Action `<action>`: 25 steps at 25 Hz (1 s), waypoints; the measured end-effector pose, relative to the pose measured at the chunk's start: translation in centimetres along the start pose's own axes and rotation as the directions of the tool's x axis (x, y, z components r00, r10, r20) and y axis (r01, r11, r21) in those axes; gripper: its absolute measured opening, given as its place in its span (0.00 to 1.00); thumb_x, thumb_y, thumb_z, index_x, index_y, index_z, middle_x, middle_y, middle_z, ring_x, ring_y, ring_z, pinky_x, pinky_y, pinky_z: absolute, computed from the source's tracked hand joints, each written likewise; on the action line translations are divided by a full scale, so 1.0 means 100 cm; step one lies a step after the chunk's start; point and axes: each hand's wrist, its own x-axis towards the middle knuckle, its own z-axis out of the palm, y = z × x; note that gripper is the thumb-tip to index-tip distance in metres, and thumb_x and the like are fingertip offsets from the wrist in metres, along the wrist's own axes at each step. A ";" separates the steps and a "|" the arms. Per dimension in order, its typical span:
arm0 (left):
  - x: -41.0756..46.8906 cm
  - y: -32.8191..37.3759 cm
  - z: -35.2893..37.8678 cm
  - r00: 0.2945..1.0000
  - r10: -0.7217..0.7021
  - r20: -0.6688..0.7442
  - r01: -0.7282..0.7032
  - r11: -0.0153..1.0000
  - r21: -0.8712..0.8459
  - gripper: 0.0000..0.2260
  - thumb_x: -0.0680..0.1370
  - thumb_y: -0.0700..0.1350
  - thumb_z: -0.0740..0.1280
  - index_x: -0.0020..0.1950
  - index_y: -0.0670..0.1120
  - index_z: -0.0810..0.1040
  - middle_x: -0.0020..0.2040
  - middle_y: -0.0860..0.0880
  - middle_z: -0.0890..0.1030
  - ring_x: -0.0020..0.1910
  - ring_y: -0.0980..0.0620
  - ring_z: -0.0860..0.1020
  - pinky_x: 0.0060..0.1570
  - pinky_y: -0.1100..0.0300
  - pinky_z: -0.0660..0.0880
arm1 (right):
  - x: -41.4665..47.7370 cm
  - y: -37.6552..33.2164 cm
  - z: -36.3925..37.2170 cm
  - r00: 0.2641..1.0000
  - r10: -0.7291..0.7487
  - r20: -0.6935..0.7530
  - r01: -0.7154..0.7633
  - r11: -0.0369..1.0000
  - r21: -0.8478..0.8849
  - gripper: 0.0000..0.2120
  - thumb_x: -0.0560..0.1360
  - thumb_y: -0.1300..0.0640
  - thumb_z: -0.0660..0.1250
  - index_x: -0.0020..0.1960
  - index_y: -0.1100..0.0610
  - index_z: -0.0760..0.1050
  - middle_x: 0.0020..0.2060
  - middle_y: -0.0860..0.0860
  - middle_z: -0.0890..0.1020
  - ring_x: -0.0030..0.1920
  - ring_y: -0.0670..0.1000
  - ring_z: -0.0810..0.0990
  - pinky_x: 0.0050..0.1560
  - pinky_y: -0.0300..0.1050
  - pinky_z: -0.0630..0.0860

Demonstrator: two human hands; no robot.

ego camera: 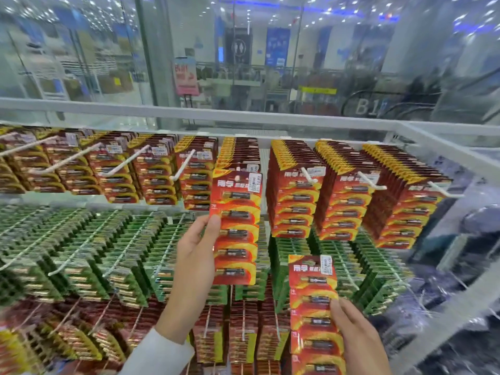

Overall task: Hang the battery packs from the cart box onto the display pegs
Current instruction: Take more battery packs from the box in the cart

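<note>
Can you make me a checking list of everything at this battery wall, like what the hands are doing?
Surface: white display rack, pegs in rows.
Job's things: one red battery pack raised at a top-row peg; second red pack held lower.
Clutter: nothing seen.
Grippers: left hand pinches the raised pack's edge; right hand grips the second pack.
Cables: nothing seen.
Surroundings: green packs in the middle row, glass wall behind, B1 sign.

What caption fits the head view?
Left hand lifts a red battery blister pack toward the top peg row; right hand holds another red pack.
</note>
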 end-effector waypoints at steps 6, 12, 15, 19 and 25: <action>0.033 -0.012 0.021 0.998 -0.016 -0.055 0.018 0.999 0.034 0.14 0.86 0.54 0.60 0.61 0.49 0.83 0.50 0.46 0.88 0.46 0.44 0.88 0.42 0.48 0.85 | -0.002 -0.055 -0.019 0.972 -0.224 -0.073 0.221 0.974 -0.051 0.11 0.76 0.44 0.67 0.49 0.47 0.86 0.49 0.53 0.88 0.52 0.59 0.86 0.61 0.65 0.79; 0.040 -0.019 0.024 0.998 0.014 -0.062 -0.015 1.000 -0.007 0.13 0.85 0.53 0.62 0.62 0.49 0.82 0.51 0.48 0.89 0.45 0.47 0.88 0.37 0.57 0.84 | 0.004 -0.107 -0.033 0.897 -0.416 -0.152 0.415 0.909 -0.039 0.09 0.77 0.44 0.66 0.47 0.42 0.85 0.49 0.50 0.88 0.52 0.56 0.87 0.54 0.57 0.82; 0.042 -0.023 0.023 0.997 0.023 -0.068 -0.023 1.000 -0.002 0.13 0.85 0.53 0.62 0.61 0.50 0.82 0.50 0.48 0.88 0.46 0.46 0.88 0.37 0.57 0.84 | 0.009 -0.107 -0.037 0.905 -0.393 -0.161 0.395 0.918 -0.021 0.11 0.81 0.47 0.65 0.46 0.43 0.85 0.48 0.51 0.88 0.48 0.55 0.88 0.49 0.54 0.82; 0.044 -0.026 0.020 0.996 0.033 -0.079 -0.032 0.999 0.018 0.12 0.85 0.53 0.62 0.59 0.51 0.83 0.51 0.48 0.88 0.47 0.45 0.88 0.44 0.50 0.84 | 0.016 -0.107 -0.036 0.908 -0.390 -0.152 0.396 0.918 0.006 0.13 0.82 0.49 0.64 0.45 0.44 0.86 0.46 0.51 0.88 0.44 0.54 0.88 0.48 0.55 0.82; 0.047 -0.030 0.016 0.993 0.022 -0.116 -0.021 1.000 0.005 0.10 0.85 0.52 0.64 0.58 0.51 0.84 0.52 0.48 0.88 0.51 0.45 0.87 0.52 0.47 0.81 | 0.057 -0.114 -0.022 0.905 -0.401 -0.140 0.393 0.916 -0.077 0.12 0.84 0.49 0.61 0.54 0.52 0.81 0.44 0.50 0.88 0.42 0.51 0.88 0.35 0.44 0.81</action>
